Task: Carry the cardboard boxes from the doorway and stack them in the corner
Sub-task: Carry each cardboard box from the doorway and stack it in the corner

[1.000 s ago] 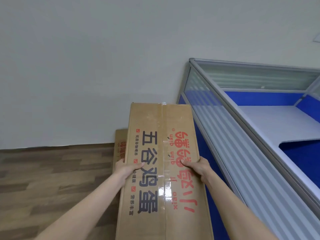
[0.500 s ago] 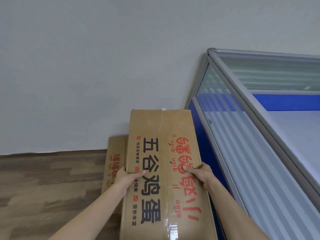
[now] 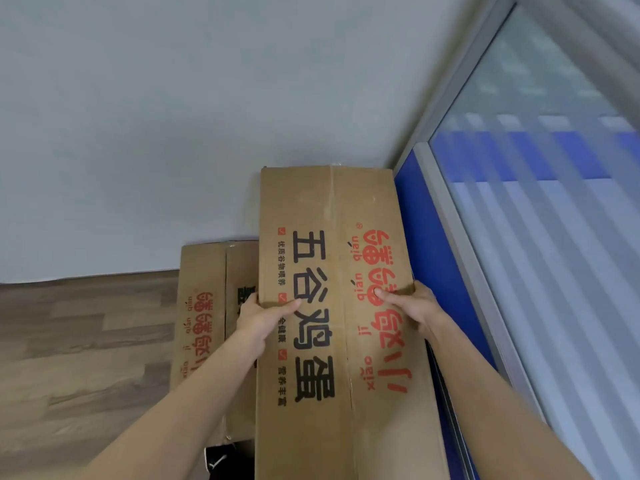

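I hold a long brown cardboard box (image 3: 332, 209) with black and red printed characters, its far end close to the white wall. My left hand (image 3: 266, 311) grips its left edge with the thumb on top. My right hand (image 3: 412, 306) grips its right edge in the same way. Below and to the left, a second cardboard box (image 3: 204, 306) with the same print lies on the wooden floor against the wall, partly hidden by the held box and my left arm.
A blue office partition (image 3: 436, 258) with a grey frame and striped frosted glass (image 3: 554, 237) runs along the right, close beside the held box. The white wall (image 3: 173, 116) is straight ahead. Wood-look floor (image 3: 76, 341) spreads to the left. A dark shoe (image 3: 221, 459) shows at the bottom.
I have moved closer to the corner. The held box now reaches near the wall and partition, and more of the box on the floor shows at the left.
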`<act>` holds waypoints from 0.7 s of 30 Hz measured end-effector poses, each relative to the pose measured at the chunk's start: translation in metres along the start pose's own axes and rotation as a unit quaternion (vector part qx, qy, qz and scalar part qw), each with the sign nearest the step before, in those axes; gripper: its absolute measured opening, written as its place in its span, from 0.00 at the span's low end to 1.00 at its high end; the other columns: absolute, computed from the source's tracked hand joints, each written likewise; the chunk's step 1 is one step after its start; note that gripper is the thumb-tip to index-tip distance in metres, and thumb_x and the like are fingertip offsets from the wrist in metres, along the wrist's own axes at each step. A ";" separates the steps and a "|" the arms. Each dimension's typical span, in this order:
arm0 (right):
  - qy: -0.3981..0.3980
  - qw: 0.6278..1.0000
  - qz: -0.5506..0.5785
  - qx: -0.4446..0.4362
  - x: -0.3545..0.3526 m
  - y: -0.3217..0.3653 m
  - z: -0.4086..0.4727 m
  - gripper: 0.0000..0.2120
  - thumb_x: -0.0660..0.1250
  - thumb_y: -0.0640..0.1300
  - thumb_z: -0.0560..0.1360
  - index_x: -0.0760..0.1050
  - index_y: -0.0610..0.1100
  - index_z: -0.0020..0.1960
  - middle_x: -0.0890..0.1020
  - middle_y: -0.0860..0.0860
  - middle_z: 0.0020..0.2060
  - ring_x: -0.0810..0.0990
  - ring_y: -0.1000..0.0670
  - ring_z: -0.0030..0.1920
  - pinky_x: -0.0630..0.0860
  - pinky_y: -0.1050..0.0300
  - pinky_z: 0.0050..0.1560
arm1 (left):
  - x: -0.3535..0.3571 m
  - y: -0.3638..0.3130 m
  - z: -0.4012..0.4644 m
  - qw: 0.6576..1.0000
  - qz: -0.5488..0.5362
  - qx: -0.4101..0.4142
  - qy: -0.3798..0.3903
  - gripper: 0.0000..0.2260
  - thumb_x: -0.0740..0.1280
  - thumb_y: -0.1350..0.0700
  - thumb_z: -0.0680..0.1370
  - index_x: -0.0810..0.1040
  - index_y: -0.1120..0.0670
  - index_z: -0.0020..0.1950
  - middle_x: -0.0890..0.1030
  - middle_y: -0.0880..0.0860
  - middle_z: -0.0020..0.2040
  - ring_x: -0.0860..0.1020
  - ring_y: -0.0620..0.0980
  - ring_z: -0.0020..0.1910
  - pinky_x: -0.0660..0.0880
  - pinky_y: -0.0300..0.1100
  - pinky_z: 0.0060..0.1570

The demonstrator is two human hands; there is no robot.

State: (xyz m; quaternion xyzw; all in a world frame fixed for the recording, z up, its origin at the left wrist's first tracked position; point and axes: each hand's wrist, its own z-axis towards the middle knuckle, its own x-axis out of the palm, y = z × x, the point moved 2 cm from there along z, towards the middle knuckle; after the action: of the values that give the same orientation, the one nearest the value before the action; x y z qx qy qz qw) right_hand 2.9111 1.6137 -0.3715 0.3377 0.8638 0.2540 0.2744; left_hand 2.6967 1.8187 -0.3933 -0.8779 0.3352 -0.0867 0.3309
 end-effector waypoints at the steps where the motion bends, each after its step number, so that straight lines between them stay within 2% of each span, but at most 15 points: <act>1: -0.011 1.000 -0.007 -0.001 0.003 0.001 0.010 0.48 0.85 0.52 0.60 0.67 0.41 0.73 0.80 0.45 0.62 0.80 0.43 0.62 0.78 0.41 0.64 | 0.003 -0.001 0.012 1.000 0.004 -0.003 -0.003 0.51 0.86 0.44 0.53 0.71 0.53 0.72 0.81 0.55 0.62 0.79 0.57 0.62 0.73 0.63 0.65; 3: -0.050 0.998 -0.025 -0.014 0.010 0.006 0.028 0.50 0.85 0.54 0.60 0.65 0.42 0.75 0.78 0.45 0.66 0.78 0.42 0.66 0.76 0.40 0.67 | 0.007 -0.007 0.029 1.000 0.014 -0.003 -0.015 0.44 0.84 0.49 0.61 0.69 0.54 0.73 0.80 0.56 0.65 0.77 0.58 0.64 0.71 0.63 0.67; 6: -0.095 0.993 -0.059 -0.028 0.025 0.009 0.048 0.50 0.84 0.55 0.62 0.63 0.43 0.76 0.76 0.45 0.69 0.76 0.42 0.69 0.73 0.41 0.69 | 0.011 0.000 0.054 0.999 0.023 -0.016 -0.018 0.44 0.83 0.50 0.63 0.67 0.55 0.75 0.78 0.57 0.67 0.76 0.59 0.67 0.70 0.63 0.68; 9: -0.107 0.980 -0.164 -0.031 0.041 0.007 0.063 0.55 0.83 0.59 0.61 0.58 0.47 0.79 0.71 0.43 0.73 0.70 0.39 0.74 0.69 0.37 0.72 | 0.017 0.011 0.068 0.998 0.042 -0.007 -0.035 0.40 0.81 0.50 0.67 0.68 0.53 0.74 0.78 0.56 0.68 0.75 0.59 0.68 0.70 0.64 0.68; 11: -0.112 0.968 -0.223 -0.024 0.045 0.002 0.069 0.55 0.82 0.60 0.63 0.56 0.51 0.81 0.66 0.42 0.76 0.64 0.37 0.76 0.65 0.36 0.74 | 0.023 0.012 0.075 0.997 0.060 0.002 -0.039 0.39 0.81 0.52 0.68 0.67 0.52 0.74 0.77 0.56 0.68 0.75 0.59 0.68 0.70 0.64 0.68; 13: -0.134 0.965 -0.224 -0.032 0.045 -0.003 0.069 0.53 0.81 0.59 0.64 0.58 0.50 0.81 0.65 0.42 0.76 0.62 0.37 0.77 0.64 0.36 0.75 | 0.027 0.011 0.078 0.997 0.070 0.000 -0.039 0.38 0.80 0.53 0.69 0.67 0.53 0.75 0.77 0.56 0.68 0.75 0.59 0.68 0.70 0.64 0.68; 17: -0.174 0.946 -0.257 -0.091 0.059 -0.011 0.060 0.38 0.79 0.51 0.70 0.69 0.47 0.76 0.67 0.44 0.77 0.65 0.42 0.77 0.66 0.42 0.76 | 0.029 0.011 0.077 0.995 0.084 -0.003 -0.048 0.38 0.80 0.53 0.69 0.68 0.52 0.75 0.77 0.55 0.68 0.75 0.59 0.68 0.70 0.64 0.68; 21: -0.146 0.956 -0.238 -0.084 0.071 -0.004 0.058 0.35 0.78 0.49 0.71 0.70 0.48 0.75 0.69 0.45 0.76 0.70 0.42 0.74 0.70 0.41 0.73 | 0.031 0.005 0.075 0.995 0.082 -0.012 -0.052 0.38 0.81 0.54 0.69 0.69 0.54 0.75 0.78 0.55 0.68 0.75 0.58 0.68 0.70 0.62 0.69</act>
State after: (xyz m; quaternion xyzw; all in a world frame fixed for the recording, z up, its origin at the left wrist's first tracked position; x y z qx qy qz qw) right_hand 2.9024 1.6775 -0.4372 0.1311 0.8453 0.2011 0.4774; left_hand 2.7458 1.8348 -0.4558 -0.8547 0.3894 -0.0099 0.3431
